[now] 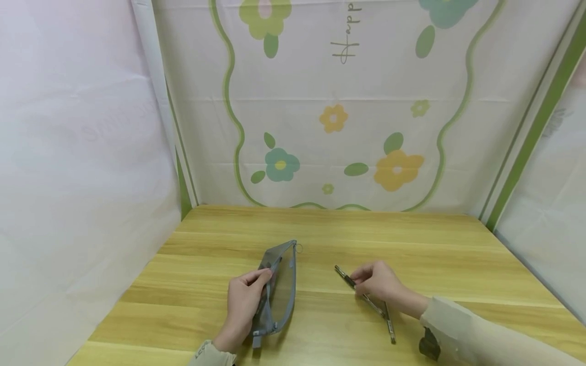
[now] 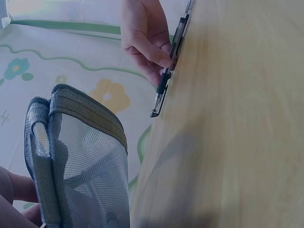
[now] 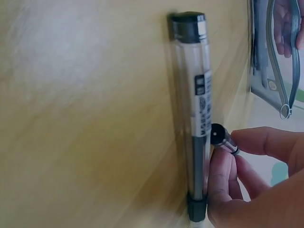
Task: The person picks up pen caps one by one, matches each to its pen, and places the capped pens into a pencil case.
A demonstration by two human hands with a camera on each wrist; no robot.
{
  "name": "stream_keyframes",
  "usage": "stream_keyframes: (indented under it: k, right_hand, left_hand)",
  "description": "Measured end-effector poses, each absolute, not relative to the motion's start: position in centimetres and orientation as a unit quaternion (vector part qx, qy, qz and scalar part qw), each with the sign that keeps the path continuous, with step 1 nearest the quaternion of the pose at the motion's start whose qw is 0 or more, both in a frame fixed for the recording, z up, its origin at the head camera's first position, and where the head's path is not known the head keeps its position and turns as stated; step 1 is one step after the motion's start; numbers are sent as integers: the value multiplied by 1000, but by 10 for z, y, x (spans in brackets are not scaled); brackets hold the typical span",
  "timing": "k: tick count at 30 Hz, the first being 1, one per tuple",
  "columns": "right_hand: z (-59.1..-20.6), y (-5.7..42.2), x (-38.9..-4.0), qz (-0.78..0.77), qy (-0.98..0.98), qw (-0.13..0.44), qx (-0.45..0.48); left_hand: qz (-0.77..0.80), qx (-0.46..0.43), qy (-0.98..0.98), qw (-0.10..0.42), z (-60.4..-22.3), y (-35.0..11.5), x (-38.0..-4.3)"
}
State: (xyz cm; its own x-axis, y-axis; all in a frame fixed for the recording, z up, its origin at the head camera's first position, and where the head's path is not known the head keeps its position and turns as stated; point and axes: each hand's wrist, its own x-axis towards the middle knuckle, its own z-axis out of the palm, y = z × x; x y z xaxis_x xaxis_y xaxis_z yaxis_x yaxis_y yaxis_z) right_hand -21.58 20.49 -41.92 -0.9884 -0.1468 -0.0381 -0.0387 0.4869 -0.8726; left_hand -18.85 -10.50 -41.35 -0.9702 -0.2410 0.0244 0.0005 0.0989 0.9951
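My left hand (image 1: 244, 302) grips the near side of a grey mesh zipper pouch (image 1: 286, 284), thumb over its edge. The pouch's mouth gapes toward the right, and dark shapes show through its mesh. To the right, my right hand (image 1: 377, 282) pinches a clear-barrelled pen (image 1: 343, 274) with a black grip, close over the table. In the right wrist view, this pen's dark end (image 3: 223, 137) shows between thumb and fingers. A second clear pen (image 3: 197, 118) with black ends and a printed label lies on the table by that hand.
The wood-grain table (image 1: 206, 244) reaches back to a white flowered curtain (image 1: 311, 147). White sheets close in the left (image 1: 82, 152) and right (image 1: 549, 193) sides. A small ring (image 1: 299, 248) hangs from the pouch's far corner.
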Motion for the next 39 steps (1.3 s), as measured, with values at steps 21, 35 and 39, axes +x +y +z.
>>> stream_keyframes:
  k: [21,35,39]
  right_hand:
    - [-419,206,-218,-567,820,75,-2]
    - [-405,197,-219,-664,742,83,22]
    - [-397,188,-214,-701,708,79,25]
  left_hand:
    - [-665,90,-737,86,-414,-105,-189]
    - [-664,91,-737,86,-413,-105,-189]
    - [-662,90,-739,85,-412,-105,-190]
